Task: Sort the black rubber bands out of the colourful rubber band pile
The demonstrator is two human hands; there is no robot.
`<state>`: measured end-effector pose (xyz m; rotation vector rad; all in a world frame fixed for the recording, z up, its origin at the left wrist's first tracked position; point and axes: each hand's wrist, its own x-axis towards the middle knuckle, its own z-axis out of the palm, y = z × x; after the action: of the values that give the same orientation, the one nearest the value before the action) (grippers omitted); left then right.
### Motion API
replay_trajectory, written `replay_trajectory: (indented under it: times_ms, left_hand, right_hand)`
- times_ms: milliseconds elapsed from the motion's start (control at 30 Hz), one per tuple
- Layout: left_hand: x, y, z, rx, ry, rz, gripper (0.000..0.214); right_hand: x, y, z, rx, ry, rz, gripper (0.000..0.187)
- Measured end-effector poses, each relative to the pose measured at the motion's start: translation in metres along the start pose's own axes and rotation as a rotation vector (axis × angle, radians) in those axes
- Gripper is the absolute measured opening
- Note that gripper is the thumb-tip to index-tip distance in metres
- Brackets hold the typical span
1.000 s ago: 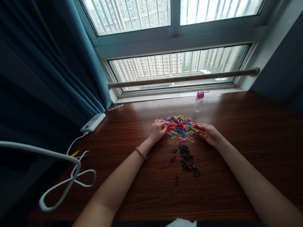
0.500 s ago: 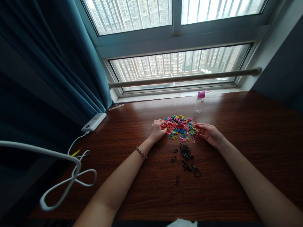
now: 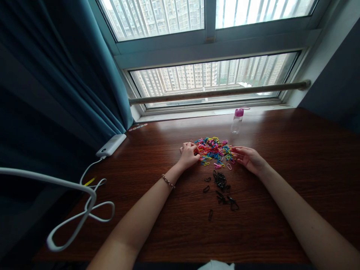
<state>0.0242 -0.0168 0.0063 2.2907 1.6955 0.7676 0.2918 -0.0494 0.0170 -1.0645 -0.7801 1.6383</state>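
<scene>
A heap of small colourful rubber bands (image 3: 215, 150) in pink, yellow, blue and red lies on the dark wooden table. At its left edge is my left hand (image 3: 189, 155), fingers curled in and thumb near the fingertips. A dark bit shows by those fingertips, too small to name. My right hand (image 3: 249, 159) rests at the heap's right edge, its fingers stretched out and slightly apart, with nothing held. Nearer to me is a loose cluster of black rubber bands (image 3: 220, 180), with several single ones scattered around it.
A clear bottle with a pink lid (image 3: 236, 120) stands behind the heap. On the left are a white power bank (image 3: 111, 145) and its looped white cable (image 3: 84, 210), beside a blue curtain (image 3: 92, 67). A window with a rail (image 3: 222, 92) is beyond the table (image 3: 168, 236).
The fingers of my left hand have curled inward and drawn slightly back from the heap's left edge. My right hand stays almost where it was.
</scene>
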Motion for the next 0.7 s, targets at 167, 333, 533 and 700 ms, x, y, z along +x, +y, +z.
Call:
replay_trajectory:
  times_ms: [167,333,533,700]
  left_hand:
    - [0.0025,-0.0012,0.0001,-0.044,0.056,-0.053,0.015]
    - [0.0023,-0.0036,0.0008,0.018,0.09,-0.089,0.013]
    - [0.001,-0.0054,0.0028,0.035,0.087,-0.053,0.014]
    - [0.0038,-0.0047,-0.0003,-0.134,0.159,-0.028,0.01]
  right_hand:
    - [-0.0012,-0.0001,0.0009,0.007,0.002,-0.005,0.01]
    - [-0.0026,-0.001,0.0025,0.008,0.004,-0.014,0.01]
    - [-0.0028,-0.0016,0.0031,0.004,0.012,-0.014,0.01]
    - [-0.0015,-0.0007,0.0025,0.004,0.019,-0.013,0.01]
